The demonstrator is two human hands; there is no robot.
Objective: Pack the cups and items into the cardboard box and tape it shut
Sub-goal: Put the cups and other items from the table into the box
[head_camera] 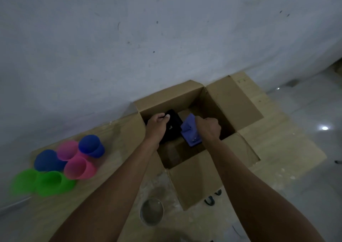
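Against the pale wall (129, 38), an open cardboard box (227, 102) is set on a light wooden surface (277, 139), its four flaps folded outward. Both arms are reached down into the box opening. A black item (174, 121) is gripped by the left hand (157, 126), whose thumb and fingers are curled over its upper edge. A flat purple item (188, 130) is held tilted beside it by the right hand (209, 128), which is closed like a fist round its right edge; the fingertips are hidden. The two items are just beside each other inside the box, above its dark floor.

Well to the left of the box, six plastic cups are clustered on the surface: a far blue cup (90, 145), a near blue cup (47, 160), a far pink cup (67, 150), a near pink cup (78, 167), and two blurred green ones, an inner green cup (51, 183) and an outer green cup (24, 180). Between the forearms, a greyish roll of tape (151, 212) is seen lying flat near the box's closest flap.
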